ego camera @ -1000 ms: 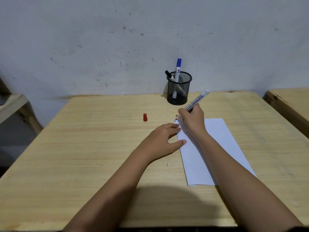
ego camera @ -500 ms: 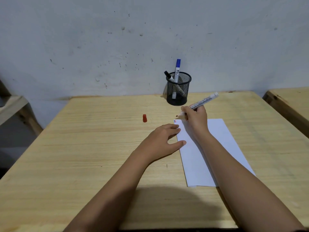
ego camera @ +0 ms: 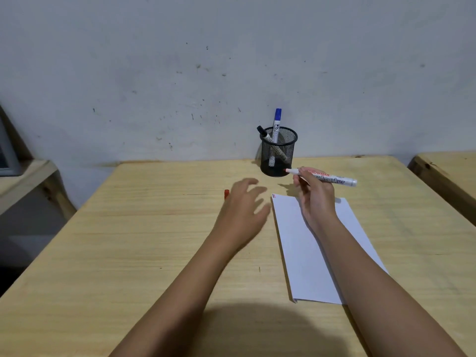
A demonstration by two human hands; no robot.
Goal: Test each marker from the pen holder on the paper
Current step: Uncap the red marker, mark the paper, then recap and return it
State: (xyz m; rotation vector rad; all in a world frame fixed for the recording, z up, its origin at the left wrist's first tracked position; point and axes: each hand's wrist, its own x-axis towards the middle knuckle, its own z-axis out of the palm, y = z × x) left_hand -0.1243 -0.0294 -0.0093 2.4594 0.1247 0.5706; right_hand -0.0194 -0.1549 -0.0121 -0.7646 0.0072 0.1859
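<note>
My right hand (ego camera: 315, 199) holds an uncapped white marker (ego camera: 332, 178) lying nearly level above the far end of the white paper (ego camera: 301, 243), its red tip pointing left toward the black mesh pen holder (ego camera: 278, 153). The holder stands at the table's far edge with a blue-capped marker (ego camera: 277, 124) and a black-capped marker (ego camera: 264, 134) in it. Small coloured marks show at the paper's far left corner (ego camera: 273, 195). My left hand (ego camera: 244, 207) hovers open just left of the paper, partly covering the red cap (ego camera: 226, 194) on the table.
The wooden table (ego camera: 128, 240) runs back to a grey wall (ego camera: 206, 60). Another wooden table's edge (ego camera: 445, 173) is at the right, and a wooden ledge (ego camera: 23, 176) at the left.
My right hand has lifted the marker off the paper and turned it level, tip to the left. My left hand has left the paper's edge and moved forward toward the red cap.
</note>
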